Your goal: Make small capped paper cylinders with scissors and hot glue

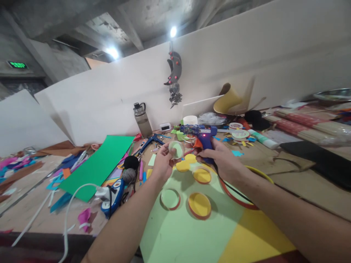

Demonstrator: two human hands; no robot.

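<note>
My left hand [163, 160] pinches a small round ring with a pale green disc [176, 149] inside, tilted toward me. In my right hand [219, 155] is a blue hot glue gun [205, 138] with a lit red light and an orange trigger; its nozzle end points left, above and to the right of the ring. Below both hands lies a pale green sheet [189, 237]. On it rest a green-centred ring [170, 199] and two yellow-centred rings [199, 205] with red edges. Yellow discs [183, 166] lie just beyond them.
A large red-and-yellow hoop [238, 199] sits under my right forearm. To the left are a green foam sheet [101, 164], a blue power strip [112, 201] with a white cable, and yarn balls [131, 162]. A grey bottle [143, 122] stands against the white partition [115, 95].
</note>
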